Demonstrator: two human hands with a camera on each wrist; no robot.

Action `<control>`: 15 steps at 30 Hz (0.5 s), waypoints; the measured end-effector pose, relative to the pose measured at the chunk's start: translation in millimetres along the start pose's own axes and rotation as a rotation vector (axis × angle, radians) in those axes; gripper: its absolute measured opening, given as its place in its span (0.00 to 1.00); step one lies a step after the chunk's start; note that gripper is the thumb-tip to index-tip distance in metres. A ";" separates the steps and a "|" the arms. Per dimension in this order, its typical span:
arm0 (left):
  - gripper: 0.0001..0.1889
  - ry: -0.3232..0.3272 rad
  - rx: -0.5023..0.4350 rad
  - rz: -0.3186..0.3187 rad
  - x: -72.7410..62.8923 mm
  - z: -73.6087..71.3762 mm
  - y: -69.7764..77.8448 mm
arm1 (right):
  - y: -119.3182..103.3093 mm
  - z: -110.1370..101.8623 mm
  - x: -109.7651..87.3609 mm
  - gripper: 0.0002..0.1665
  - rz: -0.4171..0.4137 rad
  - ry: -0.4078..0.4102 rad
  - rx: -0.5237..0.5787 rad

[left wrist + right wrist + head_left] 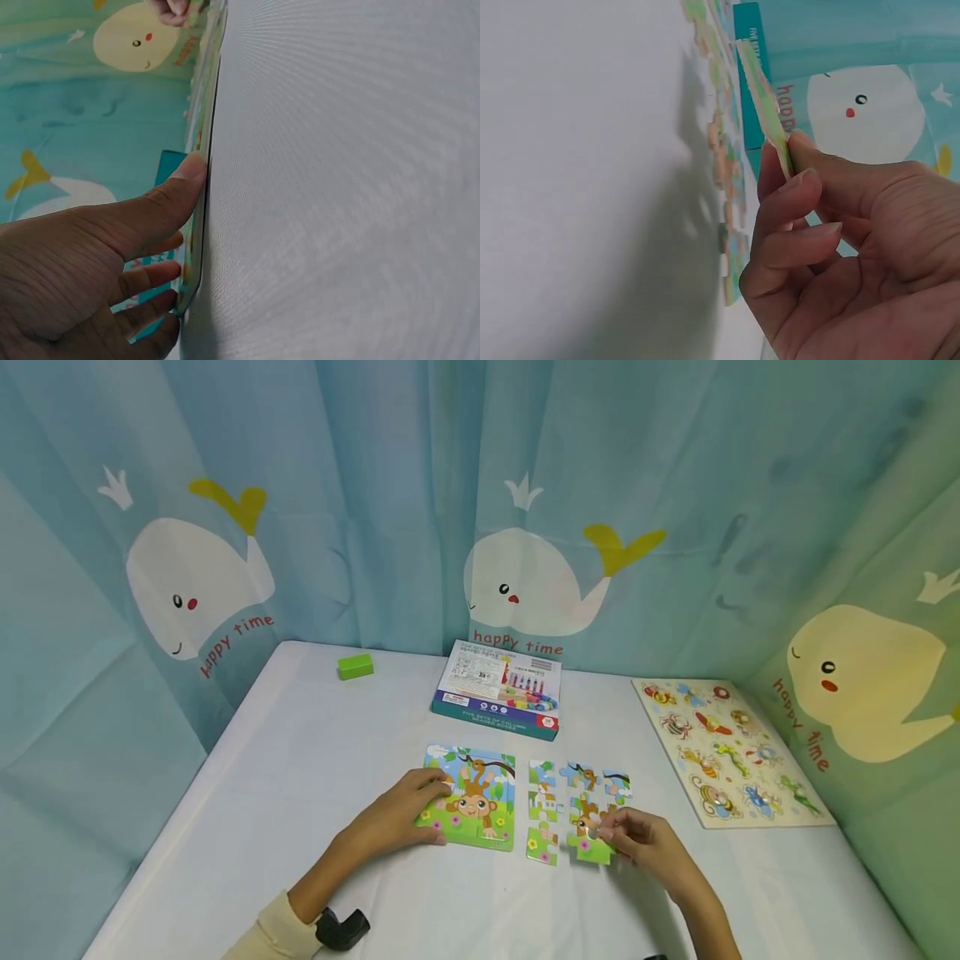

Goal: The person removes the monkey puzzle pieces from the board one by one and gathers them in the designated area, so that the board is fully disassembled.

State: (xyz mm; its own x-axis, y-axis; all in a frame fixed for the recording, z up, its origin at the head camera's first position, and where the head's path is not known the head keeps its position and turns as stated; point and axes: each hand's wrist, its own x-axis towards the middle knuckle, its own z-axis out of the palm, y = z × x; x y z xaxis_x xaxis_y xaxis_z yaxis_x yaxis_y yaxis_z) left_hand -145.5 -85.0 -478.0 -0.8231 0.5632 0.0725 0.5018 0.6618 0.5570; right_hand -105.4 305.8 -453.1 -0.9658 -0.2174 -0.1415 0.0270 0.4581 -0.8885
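Note:
A square monkey jigsaw puzzle (474, 802) lies in its board on the white table. My left hand (393, 814) rests at its left side. In the left wrist view the thumb (187, 176) lies along the board's near edge, while the other fingers reach over its left side. My right hand (648, 847) pinches a green puzzle piece (763, 97) between thumb and fingers, tilted and raised above the table. Beneath and beside it, loose puzzle pieces (542, 802) with monkey and garden pictures lie in columns right of the board.
Behind the puzzle lies a boxed bead toy (495, 689). A green block (356, 667) sits at the back left. On the right is a wooden insect peg board (735, 756). A blue curtain (390, 510) printed with whales hangs behind the table.

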 end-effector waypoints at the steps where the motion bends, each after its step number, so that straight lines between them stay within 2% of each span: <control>1: 0.33 -0.002 0.000 -0.001 0.0 -0.4 0.1 | 1.1 0.5 -0.1 0.14 0.003 0.000 -0.005; 7: 0.33 -0.012 -0.007 -0.006 0.4 -1.5 0.1 | 6.5 6.3 0.1 0.13 0.048 0.037 -0.050; 15: 0.33 -0.023 -0.012 -0.025 0.8 0.0 -1.4 | 5.7 14.5 2.2 0.08 0.057 0.112 -0.188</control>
State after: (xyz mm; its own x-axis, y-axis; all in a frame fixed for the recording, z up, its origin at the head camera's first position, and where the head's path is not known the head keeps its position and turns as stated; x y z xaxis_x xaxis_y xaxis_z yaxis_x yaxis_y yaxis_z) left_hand -146.8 -85.5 -478.7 -0.8291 0.5577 0.0393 0.4775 0.6698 0.5686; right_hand -103.6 295.4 -464.8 -0.9869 -0.0945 -0.1306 0.0439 0.6219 -0.7819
